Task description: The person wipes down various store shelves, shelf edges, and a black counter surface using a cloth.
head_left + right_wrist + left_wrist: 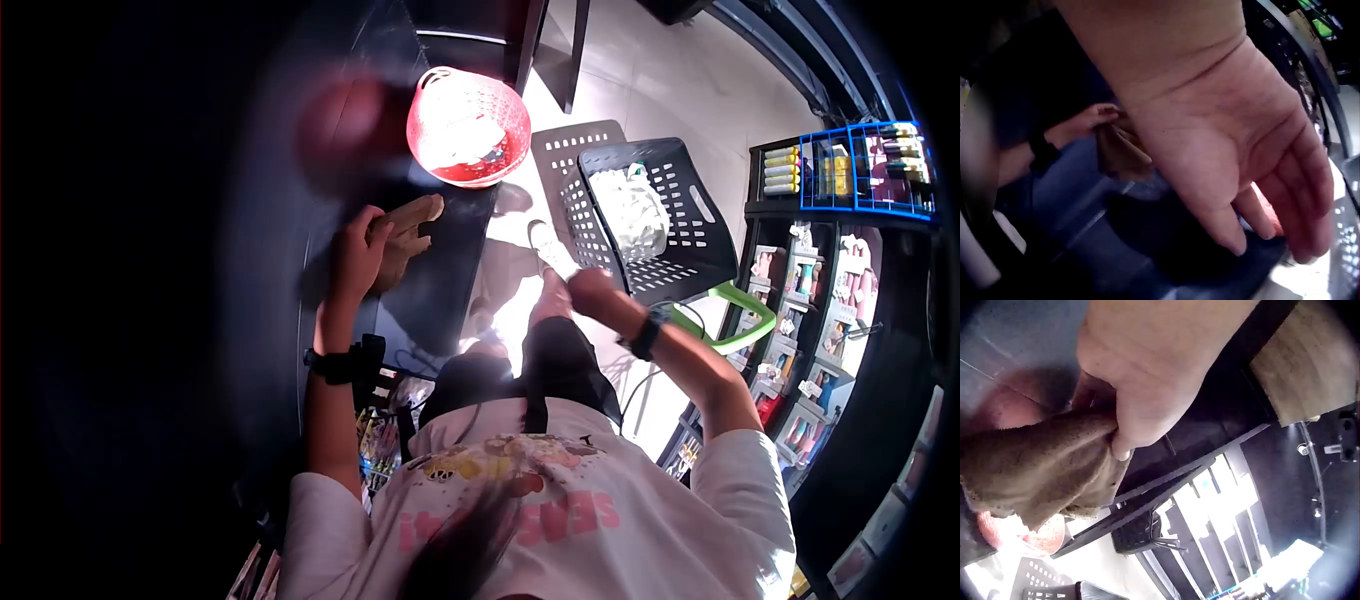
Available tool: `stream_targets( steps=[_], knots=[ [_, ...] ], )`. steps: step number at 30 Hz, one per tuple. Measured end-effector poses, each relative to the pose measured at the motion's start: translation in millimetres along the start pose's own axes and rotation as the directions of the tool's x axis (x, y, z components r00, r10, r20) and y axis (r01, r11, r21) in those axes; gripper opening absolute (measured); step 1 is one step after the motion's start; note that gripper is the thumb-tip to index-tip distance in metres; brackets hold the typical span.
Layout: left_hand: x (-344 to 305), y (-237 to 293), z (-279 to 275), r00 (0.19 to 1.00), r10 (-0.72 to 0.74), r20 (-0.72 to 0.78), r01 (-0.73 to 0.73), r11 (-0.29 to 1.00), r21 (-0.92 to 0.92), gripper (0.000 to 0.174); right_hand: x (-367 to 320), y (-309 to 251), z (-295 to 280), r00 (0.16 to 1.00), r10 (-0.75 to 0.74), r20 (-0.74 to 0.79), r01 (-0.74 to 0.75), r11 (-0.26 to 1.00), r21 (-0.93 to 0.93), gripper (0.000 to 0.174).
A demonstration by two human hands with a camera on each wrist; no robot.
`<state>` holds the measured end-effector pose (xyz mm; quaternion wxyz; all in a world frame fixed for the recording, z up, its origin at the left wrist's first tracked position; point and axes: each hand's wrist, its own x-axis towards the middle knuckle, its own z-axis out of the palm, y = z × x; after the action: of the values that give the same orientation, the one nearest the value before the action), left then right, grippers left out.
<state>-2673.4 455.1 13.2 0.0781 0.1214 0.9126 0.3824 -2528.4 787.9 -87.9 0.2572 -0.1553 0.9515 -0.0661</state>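
Note:
My left hand (357, 258) pinches a brown cloth (400, 250) between thumb and fingers, over a dark surface (425, 295). In the left wrist view the cloth (1041, 465) hangs in folds from under the thumb. My right hand (597, 292) is away from it, beside the dark basket; in the right wrist view its palm (1210, 137) faces the camera with nothing in it and the fingers relaxed. Beyond the cloth stands a red perforated basket (430, 115) with light-coloured contents.
A dark perforated basket (690, 235) with a green handle (745, 325) holds a white bundle (632, 215). Shelves of small goods (800, 340) line the right side, with a blue wire rack (850, 165) on top. Pale floor (650, 70) stretches behind the baskets.

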Motion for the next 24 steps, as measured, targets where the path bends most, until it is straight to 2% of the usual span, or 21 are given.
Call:
stream_targets(
  steps=[1,2,3,5,6,7,8,9,11,12,13,15,16,17,18,19,21,22,23,24],
  knots=[
    [0.3,1.0,3.3,1.000,-0.004,-0.011,0.004,1.000,0.025,0.017,20.9,-22.5,-25.3,0.996,-0.080,-0.043,0.083,0.994,0.074,0.013],
    [-1.5,1.7,6.0,1.000,-0.014,-0.028,0.016,0.999,0.052,0.017,36.0,-29.1,-33.5,0.906,-0.260,-0.333,0.338,0.919,0.203,0.017],
    [-2.1,5.8,7.3,0.999,0.024,-0.041,-0.022,0.999,0.050,0.015,54.0,-55.3,-79.0,0.988,-0.145,0.049,0.139,0.985,0.102,0.044],
    [-2.3,24.0,0.6,0.997,0.048,-0.069,-0.041,0.995,0.096,0.015,67.0,-72.1,-123.4,0.943,-0.174,-0.284,0.233,0.954,0.190,0.060],
    [0.6,31.2,-3.7,0.999,0.034,-0.032,-0.036,0.998,-0.049,0.018,70.3,-71.7,-146.6,0.888,-0.225,-0.401,0.360,0.884,0.300,0.066],
    [-2.8,54.9,-13.2,0.978,-0.178,0.110,0.195,0.966,-0.168,0.024,77.5,-71.8,-161.7,0.819,-0.249,-0.517,0.484,0.784,0.389,0.072],
    [-6.4,66.3,-15.2,0.968,-0.181,0.173,0.216,0.953,-0.210,0.025,87.0,-69.6,-167.9,0.761,-0.337,-0.554,0.577,0.741,0.342,0.075],
    [-5.1,77.3,-17.5,0.956,-0.172,0.236,0.231,0.941,-0.249,0.026,96.1,-66.3,-172.4,0.635,-0.383,-0.671,0.712,0.627,0.317,0.059],
    [-0.2,87.7,-22.2,0.986,-0.054,0.160,0.088,0.974,-0.211,0.025,111.7,-51.6,-186.5,0.663,-0.609,-0.435,0.748,0.508,0.428,0.039],
    [0.6,82.9,-20.5,0.999,-0.003,0.038,0.012,0.973,-0.232,0.030,117.7,-47.9,-180.7,0.700,-0.557,-0.447,0.707,0.455,0.541,0.029],
    [5.7,83.5,-28.4,0.999,-0.001,0.044,0.013,0.958,-0.285,0.030,125.4,-42.1,-185.2,0.729,-0.548,-0.410,0.662,0.411,0.627,0.028],
    [11.1,90.2,-32.3,0.991,-0.135,0.021,0.127,0.858,-0.498,0.029,135.2,-38.2,-192.8,0.801,-0.534,-0.270,0.513,0.381,0.769,0.026],
    [12.6,81.2,-35.8,0.996,-0.087,-0.012,0.072,0.892,-0.446,0.032,140.0,-43.6,-197.5,0.792,-0.526,-0.310,0.502,0.273,0.821,0.025],
    [12.5,86.4,-35.9,0.976,-0.218,0.003,0.180,0.800,-0.572,0.031,144.4,-47.7,-203.2,0.784,-0.514,-0.349,0.488,0.162,0.858,0.025],
    [13.6,80.0,-29.5,0.978,-0.209,-0.017,0.127,0.652,-0.748,0.030,149.5,-52.7,-207.8,0.804,-0.528,-0.274,0.384,0.109,0.917,0.024],
    [13.1,66.0,-19.7,0.979,-0.201,-0.028,0.070,0.462,-0.884,0.030,157.4,-56.2,-211.9,0.811,-0.530,-0.246,0.343,0.091,0.935,0.023],
    [10.8,45.3,-17.3,0.969,-0.215,0.118,0.192,0.368,-0.910,0.026,169.4,-56.2,-217.0,0.735,-0.556,-0.388,0.553,0.161,0.818,0.025],
    [11.6,41.9,-15.0,0.982,-0.185,0.040,0.114,0.410,-0.905,0.023,177.9,-58.2,-215.7,0.750,-0.560,-0.352,0.541,0.213,0.814,0.028],
    [12.5,28.9,-7.2,0.957,-0.291,0.024,0.139,0.383,-0.913,0.021,184.9,-60.9,-215.4,0.800,-0.520,-0.301,0.489,0.273,0.829,0.035],
    [12.9,5.4,0.8,0.969,-0.217,-0.118,0.014,0.525,-0.851,0.022,197.3,-62.0,-200.9,0.787,-0.503,-0.357,0.515,0.215,0.830,0.039]
  ],
)
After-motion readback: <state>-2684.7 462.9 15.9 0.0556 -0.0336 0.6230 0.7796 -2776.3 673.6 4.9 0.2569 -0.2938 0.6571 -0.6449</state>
